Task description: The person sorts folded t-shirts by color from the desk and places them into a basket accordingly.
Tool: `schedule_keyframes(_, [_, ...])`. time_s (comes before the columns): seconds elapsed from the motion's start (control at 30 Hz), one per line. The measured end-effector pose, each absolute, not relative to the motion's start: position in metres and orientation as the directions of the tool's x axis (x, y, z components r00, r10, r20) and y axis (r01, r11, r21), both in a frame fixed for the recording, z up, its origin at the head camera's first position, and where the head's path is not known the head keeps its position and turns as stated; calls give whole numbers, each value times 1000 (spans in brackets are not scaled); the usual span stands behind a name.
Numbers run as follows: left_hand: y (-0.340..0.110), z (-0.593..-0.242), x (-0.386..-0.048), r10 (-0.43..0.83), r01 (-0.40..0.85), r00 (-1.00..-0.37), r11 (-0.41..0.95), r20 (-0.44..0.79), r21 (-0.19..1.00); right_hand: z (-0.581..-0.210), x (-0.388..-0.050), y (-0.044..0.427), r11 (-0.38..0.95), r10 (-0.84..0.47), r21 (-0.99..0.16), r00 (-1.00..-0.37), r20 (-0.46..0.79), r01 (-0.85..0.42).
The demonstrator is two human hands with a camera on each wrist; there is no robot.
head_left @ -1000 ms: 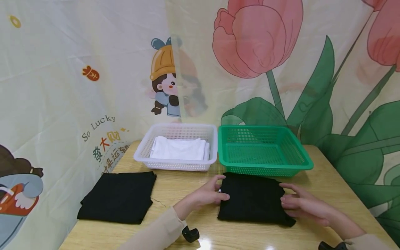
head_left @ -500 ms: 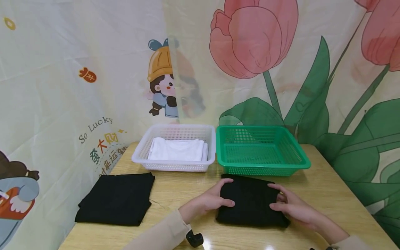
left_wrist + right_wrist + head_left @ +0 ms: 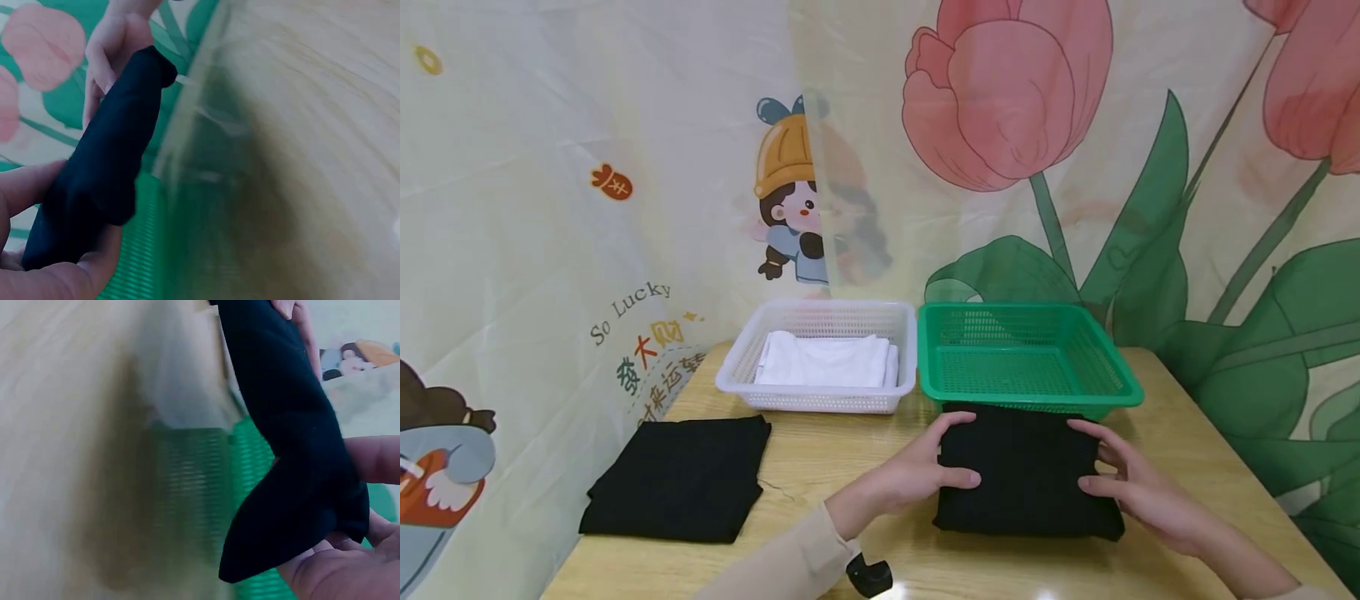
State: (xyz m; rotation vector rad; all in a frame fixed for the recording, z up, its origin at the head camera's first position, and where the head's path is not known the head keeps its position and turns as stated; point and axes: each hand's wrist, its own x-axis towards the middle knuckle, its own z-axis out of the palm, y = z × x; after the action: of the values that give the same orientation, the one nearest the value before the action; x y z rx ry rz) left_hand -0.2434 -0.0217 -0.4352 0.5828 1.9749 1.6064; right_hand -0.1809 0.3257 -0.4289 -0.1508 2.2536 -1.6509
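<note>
Folded black cloth [image 3: 1026,475] held above wood-grain bench [image 3: 831,446].
Left hand [image 3: 917,472] and right hand [image 3: 1146,487], partly closed, pinch opposite sides; rectangular green basket [image 3: 1007,367] just beyond.

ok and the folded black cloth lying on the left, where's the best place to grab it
I'd take the folded black cloth by its two side edges, left hand from the left and right hand from the right, sliding under with thumbs on top. It lies flat on the table with stepped sides, so pinching one corner might let the layers open.
</note>
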Motion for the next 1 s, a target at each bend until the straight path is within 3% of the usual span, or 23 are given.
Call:
schedule_keyframes(0.6, [8,-355,-281,588,99,-809,102,20,990,-340,-212,355,325,-271,-942,-963,-12,-80])
schedule_keyframes(1.0, [28,-351,-340,486,69,-873,31,46,997,-332,-278,358,312,-247,-947,-969,-9,-71])
